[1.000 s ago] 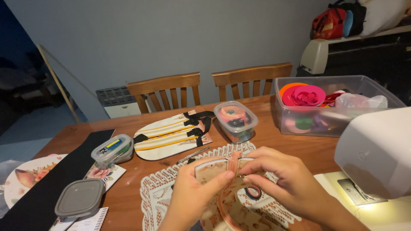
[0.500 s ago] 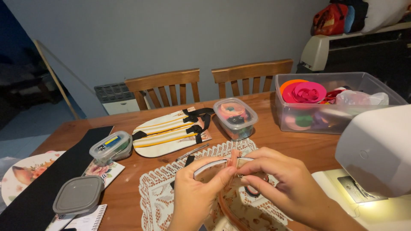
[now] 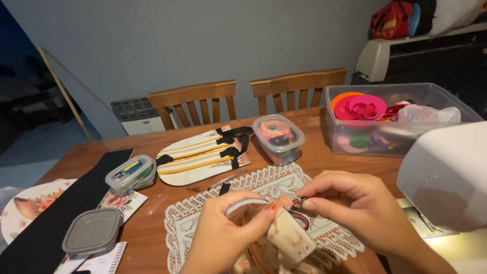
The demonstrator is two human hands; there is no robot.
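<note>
Two bare hands, mine, meet low in the middle of the view over a wooden worktop (image 3: 324,157). My left hand (image 3: 228,236) grips a small fabric pouch (image 3: 284,238), cream with a peach-coloured print and pale edging; the fingers (image 3: 264,215) are pressed against its upper edge, holding it just above a white lace mat (image 3: 203,223) that lies on the worktop. My right hand (image 3: 360,208) comes in from the right, its thumb and forefinger pinched together on a small metal zip pull (image 3: 298,201) at the top of the pouch. The two hands almost touch at that spot.

Behind the mat lies a thin metal tool (image 3: 227,179), and beyond it a flat cream bag panel (image 3: 195,157) with yellow stripes and black straps. To its right stands a small clear tub (image 3: 278,138) of coloured odds and ends. To its left sits another small clear tub (image 3: 131,173) with blue and yellow items inside. A grey lid (image 3: 92,231) rests near the left front edge, beside a long black strip of fabric (image 3: 61,208).

At the far right a large clear bin (image 3: 395,122) holds pink and orange rolls of ribbon. The white body of a sewing machine (image 3: 446,177) fills the right edge, close to my right hand. Two wooden chairs (image 3: 243,99) stand at the far side of the worktop, against a grey wall.
</note>
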